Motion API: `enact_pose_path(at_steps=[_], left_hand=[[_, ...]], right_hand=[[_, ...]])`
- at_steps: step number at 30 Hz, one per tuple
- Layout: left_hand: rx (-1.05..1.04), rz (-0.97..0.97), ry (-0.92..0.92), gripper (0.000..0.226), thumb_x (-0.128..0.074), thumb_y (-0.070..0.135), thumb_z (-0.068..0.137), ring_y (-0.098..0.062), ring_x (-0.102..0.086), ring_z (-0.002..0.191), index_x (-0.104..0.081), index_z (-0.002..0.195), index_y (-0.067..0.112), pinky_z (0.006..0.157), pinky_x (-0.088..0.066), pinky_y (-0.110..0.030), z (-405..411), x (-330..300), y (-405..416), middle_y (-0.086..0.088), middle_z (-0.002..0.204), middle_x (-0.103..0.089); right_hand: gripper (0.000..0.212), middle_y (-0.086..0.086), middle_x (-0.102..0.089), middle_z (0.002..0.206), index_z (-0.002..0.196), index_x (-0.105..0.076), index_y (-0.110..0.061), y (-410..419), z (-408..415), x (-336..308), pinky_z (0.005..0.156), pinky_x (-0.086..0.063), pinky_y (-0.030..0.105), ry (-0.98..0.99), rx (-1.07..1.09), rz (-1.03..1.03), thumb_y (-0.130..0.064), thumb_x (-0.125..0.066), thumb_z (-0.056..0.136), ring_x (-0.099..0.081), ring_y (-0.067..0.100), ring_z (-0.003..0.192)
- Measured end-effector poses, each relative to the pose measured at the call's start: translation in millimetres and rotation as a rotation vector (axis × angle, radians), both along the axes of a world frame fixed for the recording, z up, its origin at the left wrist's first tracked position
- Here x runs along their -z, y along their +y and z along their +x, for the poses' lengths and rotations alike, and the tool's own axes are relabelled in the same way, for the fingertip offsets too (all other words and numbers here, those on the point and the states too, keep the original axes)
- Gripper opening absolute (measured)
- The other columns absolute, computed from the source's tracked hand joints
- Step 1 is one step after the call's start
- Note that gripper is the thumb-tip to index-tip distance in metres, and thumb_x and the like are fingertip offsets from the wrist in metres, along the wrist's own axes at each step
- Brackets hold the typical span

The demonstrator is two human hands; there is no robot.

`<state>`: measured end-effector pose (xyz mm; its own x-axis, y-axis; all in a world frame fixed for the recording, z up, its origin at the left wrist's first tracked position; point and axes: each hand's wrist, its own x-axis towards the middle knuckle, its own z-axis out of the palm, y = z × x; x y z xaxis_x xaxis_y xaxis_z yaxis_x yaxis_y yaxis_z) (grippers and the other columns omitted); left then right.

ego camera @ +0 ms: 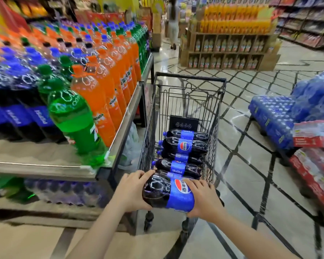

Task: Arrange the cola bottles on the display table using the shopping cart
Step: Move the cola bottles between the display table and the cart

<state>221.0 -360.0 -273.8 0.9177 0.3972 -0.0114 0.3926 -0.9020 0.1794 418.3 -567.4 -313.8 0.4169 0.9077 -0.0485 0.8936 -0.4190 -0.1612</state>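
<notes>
Both hands grip one cola bottle (168, 193) lying sideways at the near end of the shopping cart (189, 85): left hand (133, 191) fingers wrapped on its dark shoulder, right hand (204, 199) clamped on the blue label. More bottles (183, 146) lie in the cart (caps leftward), beside the counter (45, 165)

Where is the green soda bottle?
The green soda bottle stands left of the shopping cart, on the display table corner beside the orange soda bottles.

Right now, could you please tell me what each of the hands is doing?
Left hand: closed on the cola bottle, at its dark end.
Right hand: closed on the same cola bottle, at its blue label.
</notes>
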Motion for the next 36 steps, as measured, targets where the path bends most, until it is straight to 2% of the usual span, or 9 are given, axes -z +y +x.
enact_pose_path(at_steps=[5,10,15,19,24,28,33,36], left_hand=[[-0.074,0.013,-0.002,0.115,-0.056,0.08,0.048,-0.02,-0.055,0.113,-0.029,0.149,0.033,0.09,-0.038,-0.037,-61,-1,1,0.005,0.125,-0.053],[-0.14,0.018,-0.001,0.115,-0.059,0.076,0.046,-0.024,-0.057,0.112,-0.031,0.149,0.032,0.092,-0.041,-0.041,-137,-4,7,0.002,0.126,-0.054],[-0.187,0.066,-0.017,0.112,-0.063,0.074,0.047,-0.026,-0.059,0.109,-0.036,0.146,0.03,0.089,-0.043,-0.044,-235,-15,12,0.0,0.123,-0.057],[-0.23,0.088,-0.028,0.112,-0.06,0.079,0.045,-0.023,-0.06,0.107,-0.039,0.145,0.03,0.089,-0.045,-0.042,-312,-21,19,0.002,0.12,-0.058],[-0.303,0.072,0.014,0.113,-0.064,0.073,0.042,-0.02,-0.057,0.111,-0.034,0.145,0.036,0.086,-0.046,-0.039,-389,-22,33,0.006,0.123,-0.057],[-0.366,0.05,0.005,0.114,-0.066,0.071,0.041,-0.018,-0.057,0.11,-0.031,0.146,0.042,0.084,-0.044,-0.036,-431,-20,44,0.01,0.124,-0.056],[-0.423,0.018,-0.036,0.109,-0.068,0.072,0.043,-0.017,-0.058,0.106,-0.031,0.142,0.046,0.084,-0.046,-0.037,-461,-22,78,0.012,0.117,-0.058],[-0.431,0.045,-0.037,0.108,-0.065,0.074,0.045,-0.017,-0.056,0.112,-0.031,0.143,0.044,0.088,-0.045,-0.038,-472,-26,111,0.012,0.124,-0.056]], right_hand=[[0.105,-0.004,-0.043,0.136,0.146,-0.026,-0.026,17,-50,-9,0.102,-0.032,0.044,-0.008,-0.076,-0.056,-0.064,-0.066,0.057,-0.04,0.022,0.122],[0.107,-0.002,-0.042,0.14,0.149,-0.023,-0.026,35,-117,-12,0.104,-0.032,0.046,-0.032,-0.122,-0.053,-0.066,-0.062,0.058,-0.039,0.025,0.127],[0.107,-0.003,-0.049,0.131,0.145,-0.03,-0.026,55,-206,-17,0.099,-0.037,0.045,-0.028,-0.168,-0.013,-0.063,-0.066,0.052,-0.046,0.024,0.118],[0.108,-0.003,-0.046,0.134,0.146,-0.027,-0.026,73,-277,-16,0.099,-0.037,0.044,-0.006,-0.207,-0.019,-0.065,-0.066,0.053,-0.044,0.023,0.12],[0.106,-0.005,-0.058,0.118,0.136,-0.043,-0.025,99,-349,-12,0.086,-0.043,0.043,-0.024,-0.245,0.042,-0.07,-0.067,0.042,-0.056,0.024,0.103],[0.106,-0.007,-0.052,0.125,0.141,-0.034,-0.029,127,-383,-21,0.091,-0.039,0.04,-0.033,-0.313,-0.013,-0.068,-0.064,0.046,-0.05,0.021,0.109],[0.106,-0.007,-0.055,0.12,0.137,-0.039,-0.028,173,-408,-24,0.088,-0.042,0.042,-0.057,-0.344,-0.011,-0.072,-0.063,0.044,-0.054,0.022,0.105],[0.105,-0.006,-0.053,0.126,0.14,-0.038,-0.027,209,-418,-36,0.093,-0.039,0.042,-0.069,-0.377,0.014,-0.074,-0.046,0.046,-0.05,0.022,0.111]])
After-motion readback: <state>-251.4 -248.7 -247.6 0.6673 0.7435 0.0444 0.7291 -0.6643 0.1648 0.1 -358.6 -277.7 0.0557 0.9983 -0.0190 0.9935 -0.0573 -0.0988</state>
